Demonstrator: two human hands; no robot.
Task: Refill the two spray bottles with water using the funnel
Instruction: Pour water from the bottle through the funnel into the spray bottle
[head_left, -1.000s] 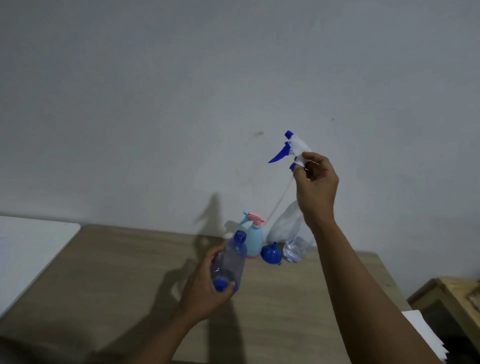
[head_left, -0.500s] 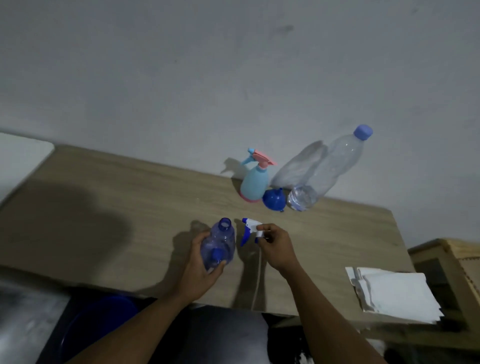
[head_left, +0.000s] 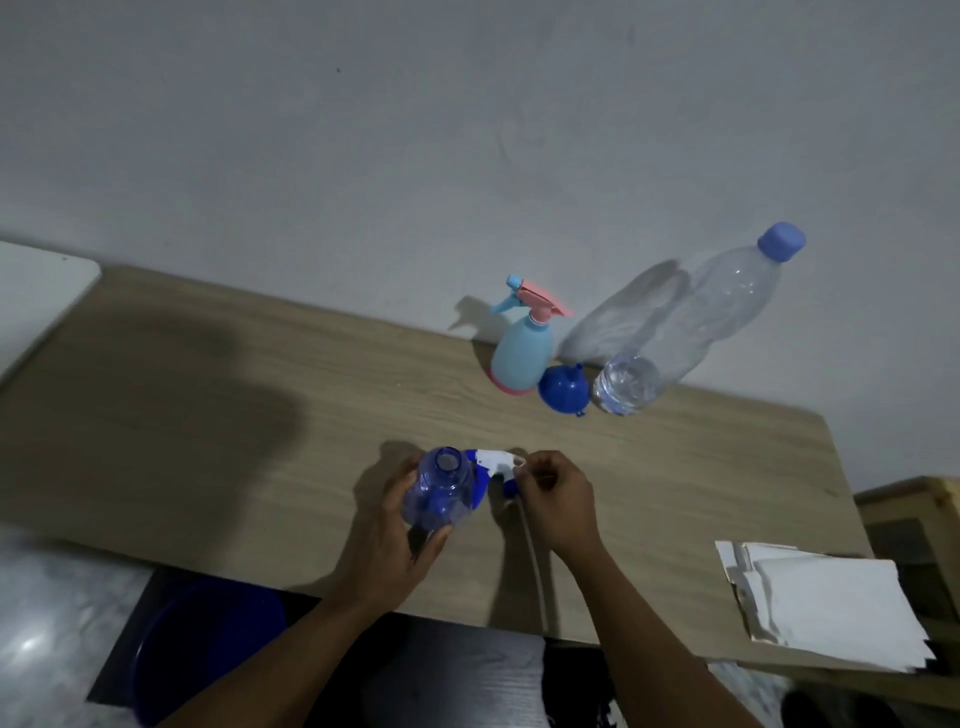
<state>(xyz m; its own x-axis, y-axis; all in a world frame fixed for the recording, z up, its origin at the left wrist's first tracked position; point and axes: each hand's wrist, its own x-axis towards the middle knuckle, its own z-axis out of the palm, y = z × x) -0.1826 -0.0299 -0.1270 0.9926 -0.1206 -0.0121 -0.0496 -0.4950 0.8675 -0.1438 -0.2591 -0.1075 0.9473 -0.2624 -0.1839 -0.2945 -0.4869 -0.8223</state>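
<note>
My left hand (head_left: 387, 540) grips a clear blue spray bottle (head_left: 439, 491) with its neck uncapped, upright on the wooden table (head_left: 208, 415). My right hand (head_left: 556, 499) pinches the white-and-blue trigger head (head_left: 493, 462) just right of that bottle, low at the tabletop, its thin tube trailing toward me. At the back by the wall stand a light-blue spray bottle with a pink trigger (head_left: 522, 348), a blue funnel (head_left: 563, 389) lying on its side, and a big clear water bottle with a blue cap (head_left: 691, 322).
A stack of white paper (head_left: 821, 597) lies at the table's right front corner. A blue basin (head_left: 208, 644) sits on the floor below the table's front edge. A white surface (head_left: 36, 286) is at the far left, a wooden piece (head_left: 914, 514) at the right.
My right hand brought the trigger head down from high in the air to the tabletop beside the blue bottle. My view tilted down, showing the table front and the basin.
</note>
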